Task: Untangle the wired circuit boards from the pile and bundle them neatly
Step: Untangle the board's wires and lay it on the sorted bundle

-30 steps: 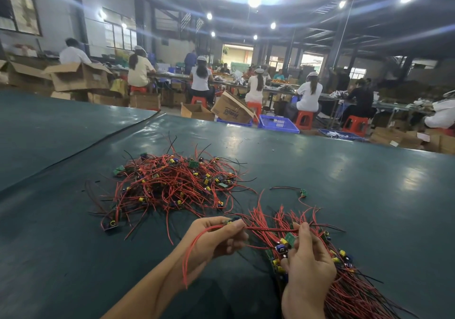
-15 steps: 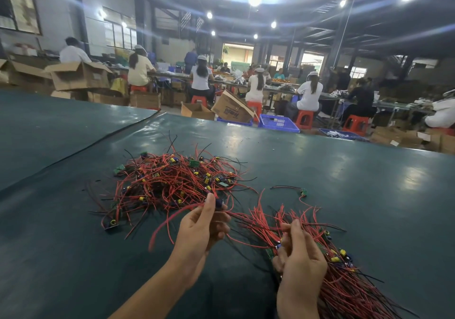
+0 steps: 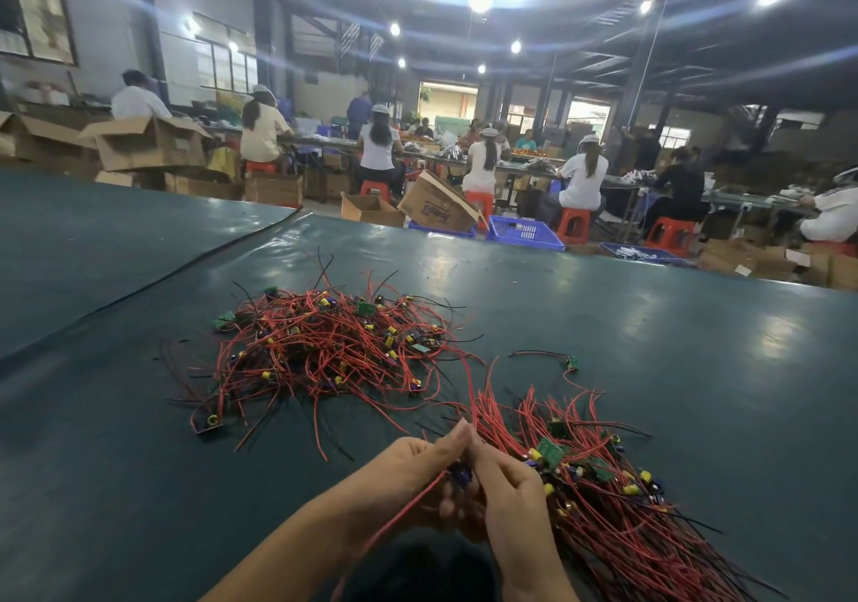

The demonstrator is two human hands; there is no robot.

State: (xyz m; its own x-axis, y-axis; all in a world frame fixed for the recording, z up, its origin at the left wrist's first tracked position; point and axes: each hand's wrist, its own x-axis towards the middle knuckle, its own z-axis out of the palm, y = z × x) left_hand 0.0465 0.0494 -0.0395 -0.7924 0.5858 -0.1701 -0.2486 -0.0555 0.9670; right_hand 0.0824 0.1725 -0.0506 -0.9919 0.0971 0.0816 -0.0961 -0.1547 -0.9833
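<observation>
A tangled pile of small green circuit boards with red and black wires lies on the dark green table, ahead and left of my hands. A straighter bundle of the same wired boards lies at the right, wires running toward the lower right. My left hand pinches one wired board, whose red wire trails down toward me. My right hand is pressed against the left one, fingers curled round the near end of the bundle. A single loose board with a black wire lies beyond the bundle.
The table has a seam running diagonally at the left. Beyond its far edge stand cardboard boxes, a blue crate and red stools, with several seated people working at long benches.
My left hand has come down and right from the pile with a red-wired board and now meets my right hand at the bundle's near end.
</observation>
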